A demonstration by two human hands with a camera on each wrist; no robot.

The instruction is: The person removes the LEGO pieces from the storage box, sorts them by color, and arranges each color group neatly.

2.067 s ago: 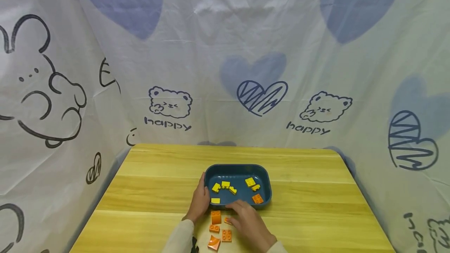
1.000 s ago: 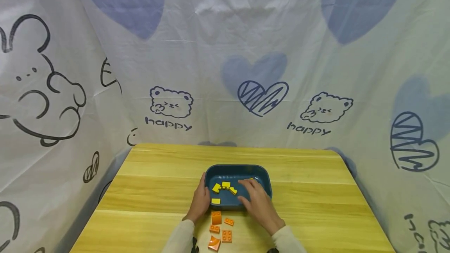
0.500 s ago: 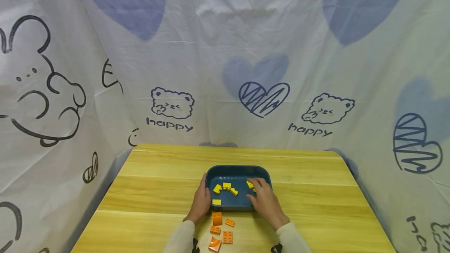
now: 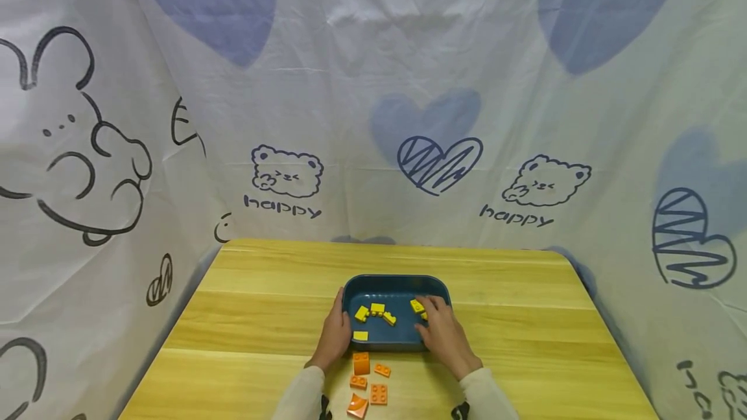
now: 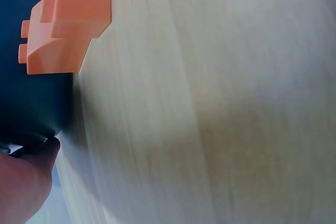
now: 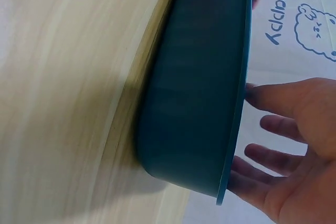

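A dark teal tray (image 4: 385,346) holds several yellow building bricks (image 4: 377,309). My left hand (image 4: 334,336) rests along its left wall with fingers extended; in the left wrist view the thumb (image 5: 31,179) touches the tray's corner. My right hand (image 4: 446,336) reaches over the right side of the tray, fingers loosely bent and thumb apart. Close to its fingertips lies a yellow brick (image 4: 417,306), and another yellow brick (image 4: 425,316) is partly covered. In the right wrist view the right hand's (image 6: 294,145) fingertips pass behind the rim, so their contact is hidden.
Several orange bricks lie on the wooden table (image 4: 257,342) in front of the tray, among them a tall brick (image 4: 361,363), a square brick (image 4: 379,395) and a curved-top brick (image 4: 358,406). A white printed cloth (image 4: 362,115) surrounds the table.
My right hand has moved from the tray's front edge, beside a small orange brick, to the tray's right side, now covering the orange brick inside. The left hand stays in place.
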